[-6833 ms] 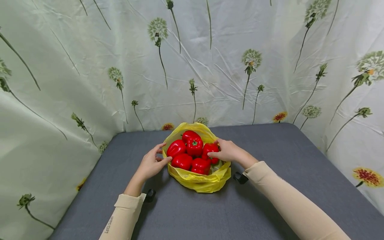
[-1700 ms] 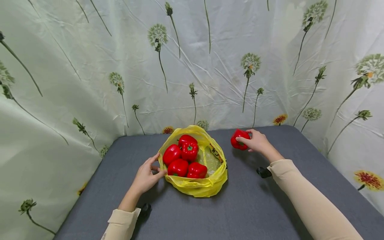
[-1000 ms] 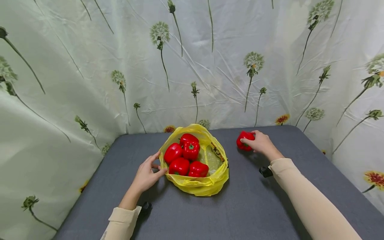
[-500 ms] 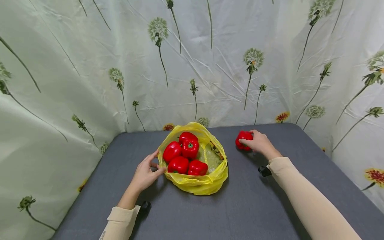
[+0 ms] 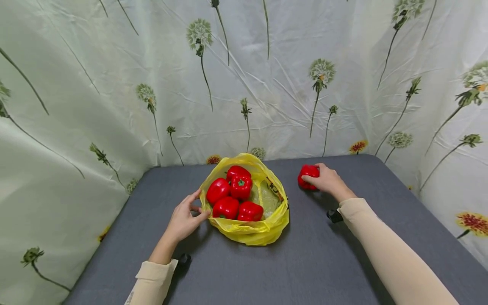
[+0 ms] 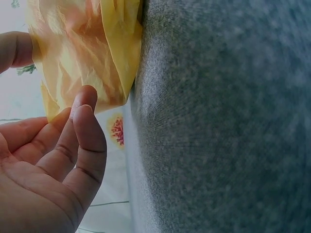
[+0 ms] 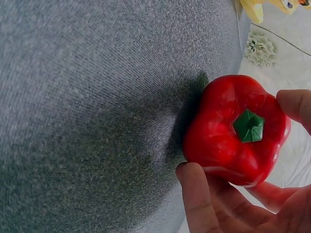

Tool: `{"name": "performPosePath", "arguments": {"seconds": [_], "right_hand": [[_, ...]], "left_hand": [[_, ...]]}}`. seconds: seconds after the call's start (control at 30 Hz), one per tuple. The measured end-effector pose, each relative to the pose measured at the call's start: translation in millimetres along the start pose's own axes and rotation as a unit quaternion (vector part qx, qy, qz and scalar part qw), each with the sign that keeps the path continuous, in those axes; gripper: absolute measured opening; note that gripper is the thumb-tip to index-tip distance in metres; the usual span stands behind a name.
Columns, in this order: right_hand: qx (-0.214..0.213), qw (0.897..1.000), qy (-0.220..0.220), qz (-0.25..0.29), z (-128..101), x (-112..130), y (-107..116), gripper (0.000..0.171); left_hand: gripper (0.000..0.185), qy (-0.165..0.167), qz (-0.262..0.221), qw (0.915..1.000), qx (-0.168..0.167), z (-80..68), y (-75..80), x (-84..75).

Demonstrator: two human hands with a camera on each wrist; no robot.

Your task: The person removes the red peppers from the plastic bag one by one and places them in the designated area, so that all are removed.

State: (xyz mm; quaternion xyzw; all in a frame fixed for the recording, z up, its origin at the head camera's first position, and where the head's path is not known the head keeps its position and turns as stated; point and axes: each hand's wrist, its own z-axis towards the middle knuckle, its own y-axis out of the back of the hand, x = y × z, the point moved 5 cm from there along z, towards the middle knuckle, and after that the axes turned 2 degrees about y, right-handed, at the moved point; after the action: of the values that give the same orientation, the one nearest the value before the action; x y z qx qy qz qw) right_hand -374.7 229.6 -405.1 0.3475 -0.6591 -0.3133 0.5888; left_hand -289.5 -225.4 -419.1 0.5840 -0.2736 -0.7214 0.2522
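Observation:
A yellow plastic bag (image 5: 251,234) stands with its mouth wide, its rim folded outward. Several glossy red bell peppers (image 5: 225,207) fill its left half; bare bag bottom shows at the right. My left hand (image 5: 184,218) holds the bag's left rim with thumb and index finger, the other fingers bent outside the bag in the left wrist view. To the right of the bag, my right hand (image 5: 329,182) grips another red bell pepper (image 7: 233,131) between thumb and fingers. Its green stem faces the right wrist camera, and its shadow falls close beside it on the cloth.
A dark grey cloth covers the table (image 5: 244,275). Behind and to both sides hangs a pale curtain (image 5: 274,84) printed with dandelions. A black wrist device (image 5: 334,216) sits under the right cuff, and another (image 5: 184,259) under the left.
Since the oldest frame, my right hand has taken one bell pepper out of the bag and carried it right to the table's back area. Over the last second both hands stay nearly still.

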Motion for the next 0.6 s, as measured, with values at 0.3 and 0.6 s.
{"name": "performPosePath", "arguments": {"seconds": [0.3, 0.6], "right_hand": [[-0.001, 1.0, 0.009, -0.015, -1.1, -0.2, 1.1, 0.089], [0.002, 0.999, 0.019, -0.028, -3.7, 1.4, 3.5, 0.094]], "left_hand": [[0.079, 0.001, 0.001, 1.0, -0.001, 1.1, -0.5, 1.8], [0.08, 0.011, -0.003, 0.9999, 0.004, 1.8, -0.2, 1.4]]}}
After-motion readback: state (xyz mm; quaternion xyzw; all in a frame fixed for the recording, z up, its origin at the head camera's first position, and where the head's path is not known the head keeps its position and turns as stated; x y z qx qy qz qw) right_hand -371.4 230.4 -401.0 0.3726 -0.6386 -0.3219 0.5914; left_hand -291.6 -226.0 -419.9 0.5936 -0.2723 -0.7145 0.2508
